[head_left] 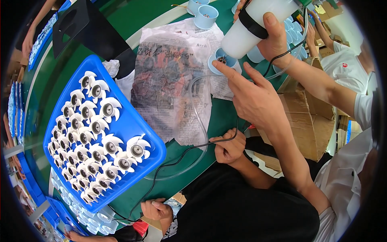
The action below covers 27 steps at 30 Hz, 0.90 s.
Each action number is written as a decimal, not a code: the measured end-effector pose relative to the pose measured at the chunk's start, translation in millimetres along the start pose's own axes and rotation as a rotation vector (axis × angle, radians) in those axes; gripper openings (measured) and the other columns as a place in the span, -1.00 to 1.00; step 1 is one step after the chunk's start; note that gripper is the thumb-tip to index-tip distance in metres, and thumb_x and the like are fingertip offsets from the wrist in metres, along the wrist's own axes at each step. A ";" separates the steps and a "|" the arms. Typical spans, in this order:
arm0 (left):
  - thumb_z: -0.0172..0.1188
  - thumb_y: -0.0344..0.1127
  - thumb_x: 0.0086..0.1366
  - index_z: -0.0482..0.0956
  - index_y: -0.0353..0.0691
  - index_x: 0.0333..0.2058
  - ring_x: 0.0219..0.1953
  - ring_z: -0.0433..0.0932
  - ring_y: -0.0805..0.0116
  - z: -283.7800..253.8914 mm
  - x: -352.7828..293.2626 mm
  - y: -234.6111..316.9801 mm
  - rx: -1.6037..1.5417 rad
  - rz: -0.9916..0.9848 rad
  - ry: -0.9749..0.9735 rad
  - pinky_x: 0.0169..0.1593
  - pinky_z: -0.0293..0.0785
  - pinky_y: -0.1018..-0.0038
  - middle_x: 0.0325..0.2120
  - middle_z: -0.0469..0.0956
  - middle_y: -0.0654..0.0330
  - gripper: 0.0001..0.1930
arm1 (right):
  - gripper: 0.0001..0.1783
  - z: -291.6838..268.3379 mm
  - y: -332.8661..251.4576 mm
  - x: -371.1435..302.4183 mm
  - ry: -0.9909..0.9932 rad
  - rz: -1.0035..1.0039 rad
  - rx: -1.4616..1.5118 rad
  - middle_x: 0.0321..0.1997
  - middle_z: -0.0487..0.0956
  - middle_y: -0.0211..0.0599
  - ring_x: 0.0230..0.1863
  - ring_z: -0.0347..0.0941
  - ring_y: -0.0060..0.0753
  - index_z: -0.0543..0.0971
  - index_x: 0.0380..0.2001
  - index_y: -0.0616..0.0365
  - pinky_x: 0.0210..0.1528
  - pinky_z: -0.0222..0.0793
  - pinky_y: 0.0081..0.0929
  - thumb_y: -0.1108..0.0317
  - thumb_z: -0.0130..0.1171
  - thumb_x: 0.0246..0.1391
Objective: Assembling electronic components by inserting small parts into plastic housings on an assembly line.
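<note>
My left hand [155,209] is loosely closed at the table's near edge, beside a black cable [152,183]. My right hand [230,146] rests curled on the table edge, its fingers bent in; the cable passes right at its knuckles. Nothing shows in either hand. Above them, a co-worker's hand [258,101] points at a light blue cup [230,61] with small metal parts in it. The co-worker's other hand [275,40] grips a white bottle [240,39] with a black band, tilted over that cup.
A blue tray [155,147] of white fan impellers stands at left. Newspaper [173,80] covers part of the green table [219,113]. Clear tubing [197,109] crosses it. Beyond are a black bracket [86,30] and more cups [206,22]. A cardboard box [304,121] is at right.
</note>
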<state>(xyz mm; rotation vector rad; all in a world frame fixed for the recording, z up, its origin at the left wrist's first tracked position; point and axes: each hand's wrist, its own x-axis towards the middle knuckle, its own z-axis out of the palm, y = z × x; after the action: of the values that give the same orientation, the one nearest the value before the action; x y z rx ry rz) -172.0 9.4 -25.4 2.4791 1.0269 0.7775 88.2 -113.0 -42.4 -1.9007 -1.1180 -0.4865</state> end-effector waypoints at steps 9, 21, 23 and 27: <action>-0.14 -0.38 0.31 0.37 -0.18 -0.79 -0.70 0.26 0.20 5.0 0.5 -5.1 0.011 0.066 0.072 -0.58 0.12 0.35 -0.81 0.31 0.23 -0.57 | -0.77 -2.8 0.7 0.6 -0.012 -0.010 -0.019 -0.71 0.39 -0.38 -0.71 0.21 -0.33 0.60 -0.57 0.16 -0.61 0.10 -0.47 0.65 0.04 -0.39; -0.15 -0.37 0.31 0.37 -0.19 -0.79 -0.70 0.24 0.22 6.3 4.6 -1.9 0.007 0.070 0.084 -0.59 0.09 0.35 -0.82 0.31 0.22 -0.56 | -0.79 0.1 4.4 -0.2 0.024 -0.021 0.000 -0.70 0.37 -0.39 -0.71 0.23 -0.33 0.59 -0.57 0.15 -0.62 0.06 -0.47 0.57 0.08 -0.41; -0.18 -0.36 0.35 0.38 -0.25 -0.76 -0.66 0.26 0.13 -0.5 4.0 2.5 -0.002 0.027 0.019 -0.54 0.14 0.29 -0.77 0.33 0.13 -0.55 | -0.79 -1.5 3.9 1.0 0.018 -0.018 -0.007 -0.71 0.35 -0.39 -0.71 0.21 -0.33 0.59 -0.57 0.16 -0.62 0.04 -0.47 0.57 0.08 -0.42; -0.21 -0.34 0.38 0.40 -0.31 -0.73 -0.63 0.28 0.04 -3.9 -1.5 0.5 0.018 -0.006 -0.026 -0.49 0.19 0.23 -0.73 0.36 0.03 -0.53 | -0.78 -1.9 1.8 -2.7 -0.023 0.002 -0.016 -0.74 0.27 -0.40 -0.73 0.15 -0.34 0.59 -0.57 0.16 -0.63 -0.01 -0.45 0.57 0.07 -0.44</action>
<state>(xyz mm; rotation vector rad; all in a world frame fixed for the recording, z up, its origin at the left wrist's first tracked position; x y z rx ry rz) -174.9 8.4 -22.5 2.4936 1.0364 0.7347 88.5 -116.4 -44.0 -1.9255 -1.1299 -0.4753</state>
